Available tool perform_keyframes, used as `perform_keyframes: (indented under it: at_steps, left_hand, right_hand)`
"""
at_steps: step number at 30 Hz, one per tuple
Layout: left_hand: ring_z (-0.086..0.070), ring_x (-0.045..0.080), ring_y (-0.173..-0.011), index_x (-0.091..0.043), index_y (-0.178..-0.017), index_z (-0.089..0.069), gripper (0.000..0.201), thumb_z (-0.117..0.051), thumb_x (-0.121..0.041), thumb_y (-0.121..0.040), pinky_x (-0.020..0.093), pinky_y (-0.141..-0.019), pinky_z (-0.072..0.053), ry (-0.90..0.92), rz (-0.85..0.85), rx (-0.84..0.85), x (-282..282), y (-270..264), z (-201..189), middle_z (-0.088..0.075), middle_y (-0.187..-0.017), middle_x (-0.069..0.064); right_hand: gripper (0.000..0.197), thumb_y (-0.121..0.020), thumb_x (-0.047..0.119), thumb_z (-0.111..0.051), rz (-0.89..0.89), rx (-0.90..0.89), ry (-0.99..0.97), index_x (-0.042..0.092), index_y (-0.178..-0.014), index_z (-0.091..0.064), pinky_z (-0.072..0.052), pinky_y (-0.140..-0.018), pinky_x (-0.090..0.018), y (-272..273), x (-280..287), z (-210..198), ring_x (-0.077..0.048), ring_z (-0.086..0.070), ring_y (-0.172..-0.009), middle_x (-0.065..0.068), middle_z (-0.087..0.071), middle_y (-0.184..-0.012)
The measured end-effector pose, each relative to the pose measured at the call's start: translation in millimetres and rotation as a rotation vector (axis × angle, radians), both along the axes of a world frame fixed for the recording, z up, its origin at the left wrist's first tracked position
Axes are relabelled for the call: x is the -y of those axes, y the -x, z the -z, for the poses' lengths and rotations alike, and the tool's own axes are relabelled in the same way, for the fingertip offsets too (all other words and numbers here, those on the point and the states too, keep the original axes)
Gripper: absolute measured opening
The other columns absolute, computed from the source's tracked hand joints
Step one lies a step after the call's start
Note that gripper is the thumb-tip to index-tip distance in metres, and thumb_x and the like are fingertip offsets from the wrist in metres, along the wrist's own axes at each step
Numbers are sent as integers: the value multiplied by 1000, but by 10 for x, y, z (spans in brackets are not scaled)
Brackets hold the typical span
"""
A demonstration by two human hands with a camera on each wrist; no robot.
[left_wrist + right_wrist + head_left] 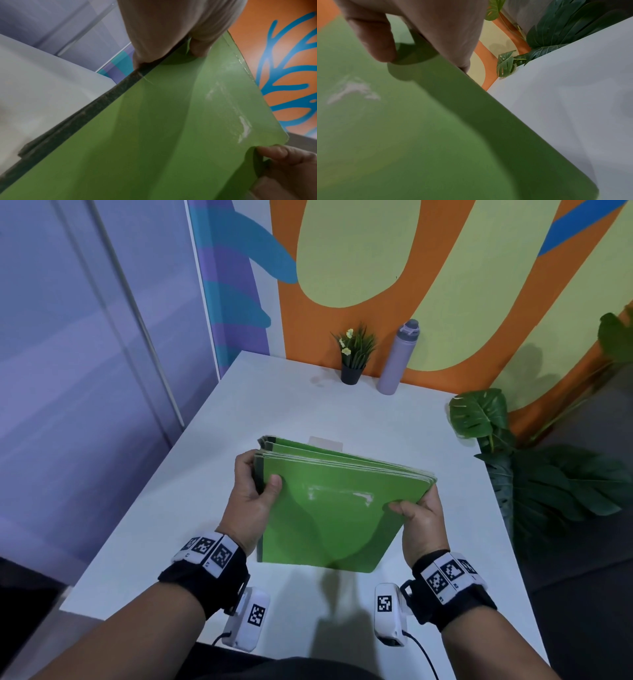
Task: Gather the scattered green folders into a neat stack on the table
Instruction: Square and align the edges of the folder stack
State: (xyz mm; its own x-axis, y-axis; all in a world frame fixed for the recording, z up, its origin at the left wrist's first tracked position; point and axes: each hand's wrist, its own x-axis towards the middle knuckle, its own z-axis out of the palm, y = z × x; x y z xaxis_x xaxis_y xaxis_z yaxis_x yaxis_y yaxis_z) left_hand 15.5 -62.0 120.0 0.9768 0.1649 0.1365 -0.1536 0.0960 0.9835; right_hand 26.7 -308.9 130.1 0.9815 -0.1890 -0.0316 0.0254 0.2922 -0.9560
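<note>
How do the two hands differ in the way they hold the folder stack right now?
The left hand grips the folders along the dark spine edge, while the right hand grips the opposite, open edge near its far corner. The left thumb lies flat on the top cover, close to the spine; the right thumb pinches the cover close to the rim. Both hands curl round the stack and hold it tilted above the table.
</note>
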Motion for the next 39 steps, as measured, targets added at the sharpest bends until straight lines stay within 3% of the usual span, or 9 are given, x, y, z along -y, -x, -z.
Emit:
perform_keyframes:
  at_steps: [3, 9, 13, 17, 22, 26, 33, 36, 39]
  left_hand:
    - [-57, 3, -101, -45, -117, -41, 47, -56, -13, -86, 35, -96, -48, -21, 6, 55, -14, 13, -21, -62, -107, -26]
    - [-60, 7, -101, -41, -123, -45, 47, -63, -31, -81, 35, -93, -51, -30, -7, 113, -72, 106, -23, -64, -109, -20]
    - [-60, 10, -111, -36, -127, -47, 47, -62, -36, -82, 36, -100, -49, -80, -48, 112, -74, 156, 22, -63, -123, 1]
    - [-60, 7, -93, -41, -115, -53, 38, -64, -37, -79, 36, -89, -50, -60, -40, 110, -126, 115, -27, -66, -100, -16]
    - [-54, 7, -101, -40, -127, -34, 51, -59, -28, -84, 36, -96, -46, -40, 7, 114, -108, 30, -49, -51, -112, -4]
    - [-58, 8, -93, -28, -117, -47, 33, -54, -21, -86, 38, -89, -49, -23, 28, 61, -83, -3, -56, -58, -103, -3]
    - [-61, 3, -85, -30, -105, -48, 25, -57, -19, -85, 35, -84, -51, -66, -14, 68, -65, -44, -82, -66, -89, -24]
    - [-58, 5, -92, -38, -116, -46, 41, -57, -13, -86, 32, -86, -50, -92, -34, 155, -55, -58, -128, -61, -100, -21]
    - [-51, 17, -113, -53, -132, -36, 65, -56, -10, -88, 34, -102, -43, -205, -17, 258, -137, -72, -109, -49, -124, 0]
  right_hand:
    - [55, -68, -28, -43, 2, 14, 23, 16, -99, -57, -52, -64, -23, 14, 6, -9, -13, -64, -70, 4, -69, -75]
    - [63, -64, -20, -50, -24, 76, 34, 12, -119, -47, -51, -67, -26, 32, 50, -84, -10, -60, -77, 4, -62, -88]
    - [62, -68, -26, -47, -49, 89, 56, 13, -117, -49, -52, -67, -22, 37, 20, -89, -9, -62, -77, 5, -65, -86]
    - [57, -71, -30, -41, -60, 83, 36, 10, -111, -50, -52, -65, -22, 27, 11, -61, -11, -63, -75, 2, -66, -83]
    - [52, -71, -27, -41, -67, 78, 43, 10, -107, -50, -50, -68, -25, -5, 26, -13, -18, -59, -75, -5, -61, -83]
    - [48, -78, -23, -39, -91, 85, 41, 13, -109, -50, -50, -71, -21, 8, 30, 3, -12, -63, -80, 2, -67, -86]
    - [50, -84, -22, -42, -80, 151, 63, 17, -114, -50, -48, -85, -27, 2, 30, -1, -15, -63, -95, 3, -68, -102]
    - [63, -86, -23, -43, -56, 208, 111, 26, -124, -46, -45, -92, -35, -16, 21, 12, -13, -60, -99, 0, -62, -109]
    - [85, -86, -17, -50, -95, 337, 276, 44, -142, -31, -41, -102, -36, -33, 39, 37, -21, -51, -117, -5, -50, -129]
